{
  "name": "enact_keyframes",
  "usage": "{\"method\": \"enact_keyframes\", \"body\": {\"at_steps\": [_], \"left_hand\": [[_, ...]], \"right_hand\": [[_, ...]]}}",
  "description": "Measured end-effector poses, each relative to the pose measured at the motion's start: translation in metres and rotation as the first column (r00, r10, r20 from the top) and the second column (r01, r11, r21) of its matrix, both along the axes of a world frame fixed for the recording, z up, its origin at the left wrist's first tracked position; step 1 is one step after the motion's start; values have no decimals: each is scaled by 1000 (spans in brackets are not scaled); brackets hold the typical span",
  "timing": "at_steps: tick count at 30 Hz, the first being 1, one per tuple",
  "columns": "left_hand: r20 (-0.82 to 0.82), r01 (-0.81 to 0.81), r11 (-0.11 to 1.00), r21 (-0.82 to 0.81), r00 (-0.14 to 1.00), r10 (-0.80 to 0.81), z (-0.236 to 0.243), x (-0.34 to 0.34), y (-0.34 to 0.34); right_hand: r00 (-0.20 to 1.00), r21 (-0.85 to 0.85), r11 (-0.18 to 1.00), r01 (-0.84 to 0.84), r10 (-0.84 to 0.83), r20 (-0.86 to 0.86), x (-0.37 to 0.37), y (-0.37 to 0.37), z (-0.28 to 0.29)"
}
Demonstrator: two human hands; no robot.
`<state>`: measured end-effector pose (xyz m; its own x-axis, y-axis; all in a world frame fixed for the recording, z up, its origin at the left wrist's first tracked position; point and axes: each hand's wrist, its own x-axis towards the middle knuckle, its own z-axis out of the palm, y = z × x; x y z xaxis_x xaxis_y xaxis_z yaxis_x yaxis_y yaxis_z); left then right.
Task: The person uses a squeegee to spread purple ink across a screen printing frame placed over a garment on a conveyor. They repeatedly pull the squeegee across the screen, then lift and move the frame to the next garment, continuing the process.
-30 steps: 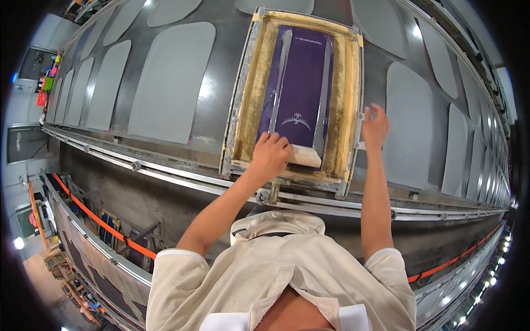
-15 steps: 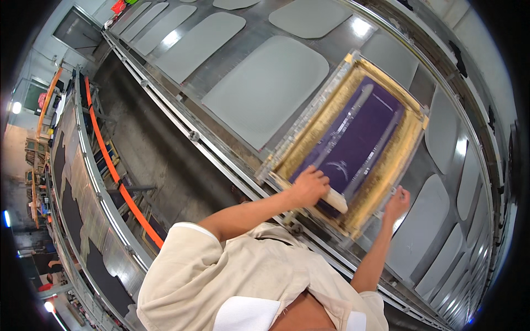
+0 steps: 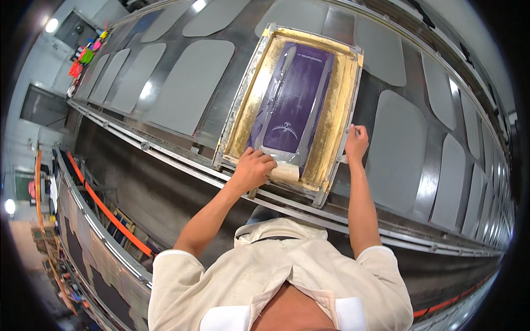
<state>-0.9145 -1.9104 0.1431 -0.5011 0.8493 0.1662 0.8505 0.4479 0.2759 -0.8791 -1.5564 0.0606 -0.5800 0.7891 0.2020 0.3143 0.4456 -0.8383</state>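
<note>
A screen-printing frame (image 3: 345, 88) with yellowed borders lies on the long metal table, holding a purple mesh panel (image 3: 298, 83) with a pale emblem and translucent grey ink streaks along it. My left hand (image 3: 253, 167) is closed on a cream squeegee (image 3: 287, 172) at the panel's near end, its fingers hiding part of the bar. My right hand (image 3: 356, 142) grips the frame's right edge beside a small metal fitting, fingertips curled in.
Rows of rounded grey pieces (image 3: 190, 85) lie on the metal table (image 3: 210, 132) both sides of the frame. A rail (image 3: 182, 168) runs along its near edge. At left are another table (image 3: 88, 237), an orange bar (image 3: 110, 207) and bright coloured items (image 3: 83, 58).
The view swung askew and back. A grey ink band now shows just above the squeegee at the near end of the panel. My right hand's fingers are more curled at the frame edge.
</note>
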Motion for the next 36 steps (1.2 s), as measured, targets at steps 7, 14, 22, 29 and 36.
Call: {"method": "enact_keyframes", "body": {"at_steps": [7,14,22,29,36], "left_hand": [[-1,32,999,31,999,-32,-16,-12,-1],[-77,31,997,72,997,-26,-40,-162,85],[-101,178,983,48,980,-172,-43,-370,231],[124,104,989,-105,988,-91,-30,-424,280],[39,69,995,-67,997,-66,-42,-383,249]], "right_hand": [[975,-64,995,78,-63,214,-6,5,-3],[829,-197,980,16,97,550,-26,20,30],[831,181,811,-556,539,137,-221,68,73],[593,73,681,-729,573,566,-330,94,70],[576,4,712,-702,565,591,-302,62,61]]}}
